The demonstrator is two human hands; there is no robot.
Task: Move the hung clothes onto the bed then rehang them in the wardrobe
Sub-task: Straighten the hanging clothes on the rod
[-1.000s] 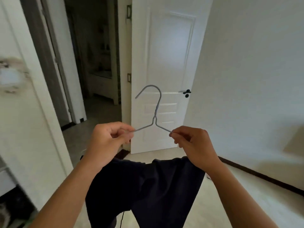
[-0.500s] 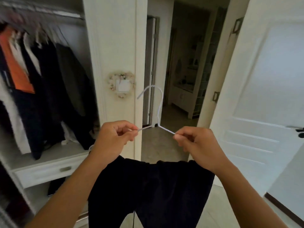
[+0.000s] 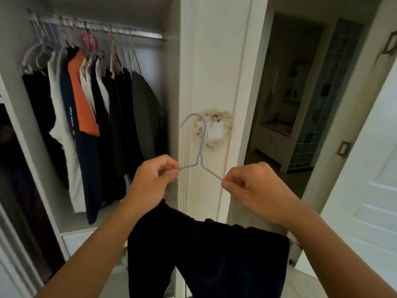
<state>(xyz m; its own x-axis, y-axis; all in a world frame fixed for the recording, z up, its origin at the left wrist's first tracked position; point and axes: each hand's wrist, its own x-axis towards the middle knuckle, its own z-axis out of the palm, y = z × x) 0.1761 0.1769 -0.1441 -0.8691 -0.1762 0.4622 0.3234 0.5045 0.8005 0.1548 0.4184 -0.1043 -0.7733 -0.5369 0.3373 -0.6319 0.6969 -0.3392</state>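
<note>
An open white wardrobe (image 3: 189, 61) fills the left of the view, and a steel hanging rail (image 3: 137, 35) is mounted across its top, just under the upper edge. To the right, a dark doorway (image 3: 285, 104) and a white panelled door (image 3: 369, 190) are seen. A flower-framed wall switch (image 3: 217, 131) is fixed to the wardrobe's side panel.

One pale blue wire hanger (image 3: 200, 147) is held upright in front of that panel, its hook turned toward the rail. One dark garment (image 3: 206, 259), apparently trousers, is draped over the hanger's lower bar and hangs toward the bottom edge of the view.

The hanger's left shoulder is pinched by the left hand (image 3: 154, 179) between thumb and curled fingers; the right shoulder is pinched by the right hand (image 3: 255, 188) in the same way. This two-point hold is judged to keep the wire level, so that the garment is not tipped off while it is carried to the rail.

On the rail, one orange shirt (image 3: 82, 100), at least two white tops (image 3: 62, 117) and several dark garments (image 3: 129, 117) are already hung; an exact count is prevented by blur and overlap. The right end of the rail is bare, and it is judged the likely place for the hook. No bed is in view.
</note>
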